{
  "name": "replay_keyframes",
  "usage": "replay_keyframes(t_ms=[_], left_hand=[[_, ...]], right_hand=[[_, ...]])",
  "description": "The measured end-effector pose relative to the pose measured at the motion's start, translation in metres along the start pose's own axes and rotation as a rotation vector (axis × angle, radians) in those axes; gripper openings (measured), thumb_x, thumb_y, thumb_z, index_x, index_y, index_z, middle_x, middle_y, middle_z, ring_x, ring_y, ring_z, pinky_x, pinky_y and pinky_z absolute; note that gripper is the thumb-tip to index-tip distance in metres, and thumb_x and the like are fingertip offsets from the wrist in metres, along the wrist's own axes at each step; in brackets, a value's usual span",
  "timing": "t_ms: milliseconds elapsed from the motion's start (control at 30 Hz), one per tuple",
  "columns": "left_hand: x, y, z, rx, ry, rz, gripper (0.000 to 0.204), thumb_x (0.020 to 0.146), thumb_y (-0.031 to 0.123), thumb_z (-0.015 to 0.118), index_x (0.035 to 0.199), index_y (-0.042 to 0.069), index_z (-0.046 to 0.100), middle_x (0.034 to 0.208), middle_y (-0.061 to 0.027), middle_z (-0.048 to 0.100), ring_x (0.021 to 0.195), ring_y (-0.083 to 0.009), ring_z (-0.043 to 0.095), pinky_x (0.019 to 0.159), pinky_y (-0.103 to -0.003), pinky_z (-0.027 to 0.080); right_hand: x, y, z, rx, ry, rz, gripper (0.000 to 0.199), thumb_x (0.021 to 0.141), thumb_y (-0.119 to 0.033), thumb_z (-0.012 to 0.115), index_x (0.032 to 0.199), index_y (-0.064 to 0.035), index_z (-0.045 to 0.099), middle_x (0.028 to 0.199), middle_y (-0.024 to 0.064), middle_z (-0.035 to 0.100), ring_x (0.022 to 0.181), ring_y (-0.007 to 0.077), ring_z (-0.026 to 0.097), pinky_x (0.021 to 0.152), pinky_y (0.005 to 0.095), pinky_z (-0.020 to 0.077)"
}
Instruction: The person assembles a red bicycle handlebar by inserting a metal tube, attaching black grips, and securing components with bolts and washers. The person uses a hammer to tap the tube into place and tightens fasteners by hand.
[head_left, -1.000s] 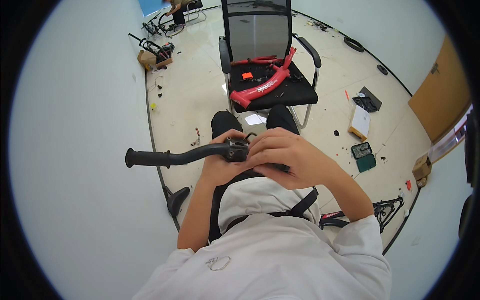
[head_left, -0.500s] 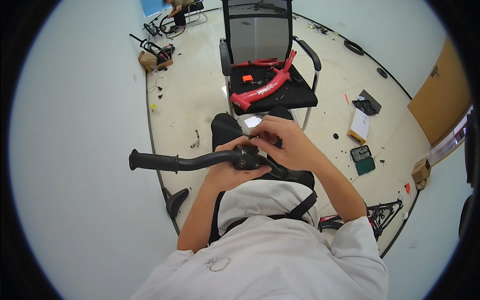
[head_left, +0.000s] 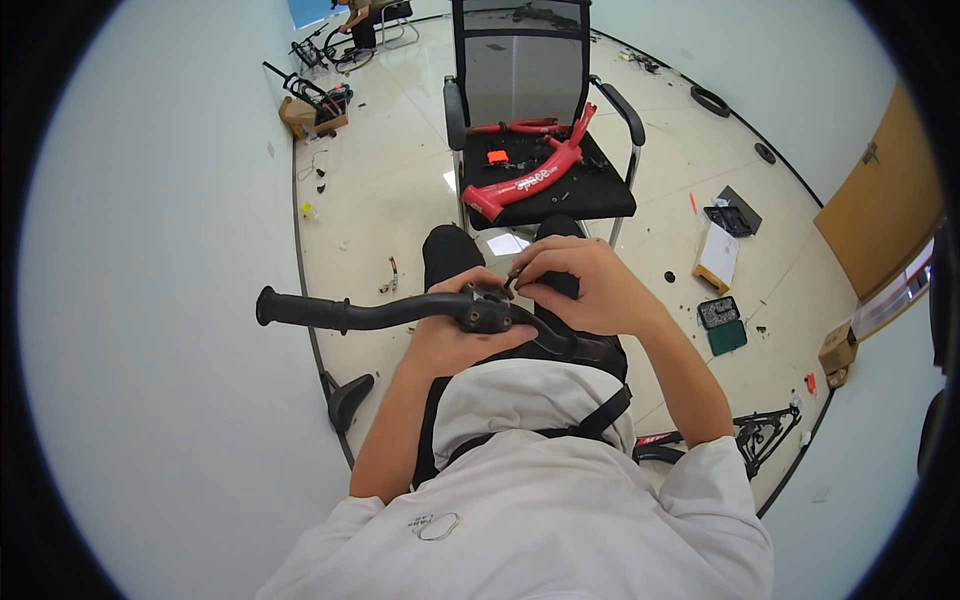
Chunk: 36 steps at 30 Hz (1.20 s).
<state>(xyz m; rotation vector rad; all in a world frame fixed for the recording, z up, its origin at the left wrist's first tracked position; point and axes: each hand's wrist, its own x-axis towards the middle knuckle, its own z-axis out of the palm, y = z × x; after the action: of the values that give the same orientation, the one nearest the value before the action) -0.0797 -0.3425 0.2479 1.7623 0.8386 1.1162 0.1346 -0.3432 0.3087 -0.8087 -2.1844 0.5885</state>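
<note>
A black bicycle handlebar [head_left: 385,314] lies across my lap, its ribbed grip [head_left: 300,308] pointing left. At its middle sits a black stem clamp [head_left: 488,314] with bolt holes in its face. My left hand [head_left: 450,345] is wrapped round the clamp from below, thumb along the near side and fingers on the far side. Just beyond the clamp's far right corner, my right hand [head_left: 585,285] is closed in a pinch on a small dark piece [head_left: 511,282], too small to make out. The bar's right part runs down under my right forearm.
Ahead stands a black office chair [head_left: 610,205] bearing a red bicycle frame [head_left: 540,180] and small parts. A saddle [head_left: 348,400] lies at left. On the right are an open green case [head_left: 728,340], a white box [head_left: 718,258] and a black frame [head_left: 765,440]. Another person sits far left.
My right hand has shifted slightly, and the small dark piece in its pinch is now tilted more upright. The handlebar has tipped a little, its clamp face turning in my left hand.
</note>
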Motion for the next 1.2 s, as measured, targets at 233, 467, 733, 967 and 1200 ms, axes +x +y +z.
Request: replay_keyframes(t_ms=[233, 467, 733, 967, 1200], left_hand=[[-0.001, -0.002, 0.0, -0.065, 0.017, -0.04, 0.05, 0.063, 0.028, 0.094, 0.097, 0.004, 0.066, 0.079, -0.0014, 0.067, 0.073, -0.0097, 0.062, 0.071, -0.027, 0.051], [0.0, 0.006, 0.006, 0.026, -0.035, -0.028, 0.053, 0.063, 0.022, 0.094, 0.104, 0.004, 0.066, 0.088, -0.003, 0.069, 0.079, -0.0089, 0.063, 0.074, -0.026, 0.052], [-0.002, -0.004, 0.001, -0.074, -0.056, -0.052, 0.06, 0.06, 0.029, 0.096, 0.106, 0.006, 0.065, 0.081, 0.0002, 0.065, 0.074, -0.0093, 0.061, 0.072, -0.024, 0.05], [0.0, -0.008, 0.001, -0.155, -0.076, -0.019, 0.061, 0.057, 0.029, 0.098, 0.103, 0.005, 0.064, 0.082, 0.0007, 0.063, 0.077, -0.0083, 0.059, 0.073, -0.025, 0.049], [0.002, -0.007, 0.001, -0.075, -0.086, 0.002, 0.057, 0.059, 0.028, 0.097, 0.099, 0.005, 0.064, 0.08, 0.0006, 0.062, 0.074, -0.0085, 0.058, 0.07, -0.025, 0.047]], right_hand=[[0.008, 0.013, 0.012, -0.244, 0.265, -0.171, 0.009, 0.081, -0.006, 0.072, 0.089, -0.002, 0.07, 0.097, 0.009, 0.068, 0.1, 0.0293, 0.064, 0.089, 0.0395, 0.0484], [0.007, -0.007, 0.012, 0.106, 0.046, 0.114, 0.014, 0.085, -0.003, 0.068, 0.099, -0.0013, 0.069, 0.094, 0.0082, 0.059, 0.081, 0.0219, 0.061, 0.073, 0.0339, 0.0505], [-0.003, -0.004, 0.0, 0.022, 0.092, 0.014, 0.015, 0.079, 0.007, 0.068, 0.088, -0.0046, 0.074, 0.089, 0.0043, 0.058, 0.082, 0.0199, 0.062, 0.072, 0.0296, 0.0514], [-0.009, 0.003, -0.012, 0.123, 0.032, 0.014, 0.02, 0.077, 0.008, 0.064, 0.089, -0.0052, 0.072, 0.095, 0.0072, 0.067, 0.087, 0.0236, 0.066, 0.075, 0.0332, 0.0515], [0.0, 0.006, -0.002, -0.255, 0.209, -0.231, 0.019, 0.076, 0.005, 0.068, 0.091, -0.006, 0.071, 0.095, 0.0059, 0.068, 0.089, 0.0261, 0.066, 0.078, 0.0356, 0.0516]])
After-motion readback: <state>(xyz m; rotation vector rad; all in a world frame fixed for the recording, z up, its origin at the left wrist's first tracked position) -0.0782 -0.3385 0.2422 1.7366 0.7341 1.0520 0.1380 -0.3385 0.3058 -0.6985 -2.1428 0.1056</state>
